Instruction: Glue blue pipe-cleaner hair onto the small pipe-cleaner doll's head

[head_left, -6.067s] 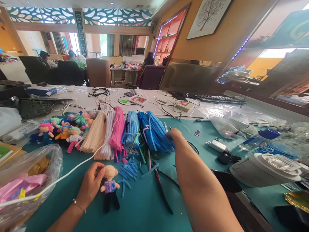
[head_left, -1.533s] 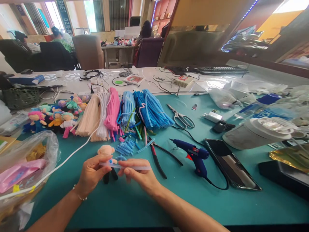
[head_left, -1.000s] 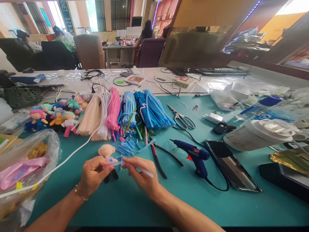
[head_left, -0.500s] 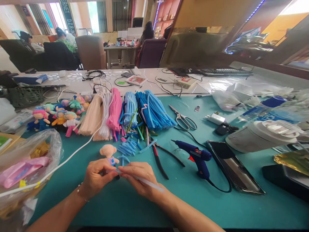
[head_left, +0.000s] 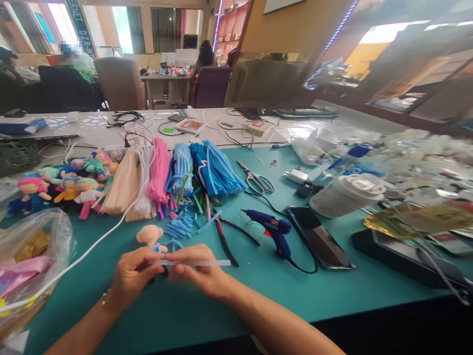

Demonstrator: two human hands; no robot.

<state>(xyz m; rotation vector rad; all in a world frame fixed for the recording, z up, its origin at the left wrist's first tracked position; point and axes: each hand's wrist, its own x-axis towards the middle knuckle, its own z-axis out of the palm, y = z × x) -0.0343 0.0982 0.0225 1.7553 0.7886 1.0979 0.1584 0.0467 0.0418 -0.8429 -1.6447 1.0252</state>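
Swung from a slant to nearly level: the clear stick (head_left: pixel 221 263)

So half a second back it tilted down to the right, and now it runs pretty much straight across. Fingers of the left hand (head_left: pixel 127 273) look closed on its left end; fingers of the right hand (head_left: pixel 201 271) grip it further along, with the far end poking out past them. Bit blurry, so can't tell how tight either pinch is.

Just beyond the fingers is the doll (head_left: pixel 150 235) on the desk (head_left: pixel 173 318), head and some purple top showing, legs mostly hidden behind the hands. Cut blue pieces (head_left: pixel 179 226) sit near it, then pliers (head_left: pixel 226 244) and a glue gun (head_left: pixel 275 227) off to the right. Back row: pipe-cleaner bundles (head_left: pixel 158 172).

What could bite, imo: the stick's thin and looks slick, so one loose pinch and it drops onto the doll. A stray knuckle could nudge the doll too. And if the right arm swings wide it might bump the glue gun; no clue whether that's hot.
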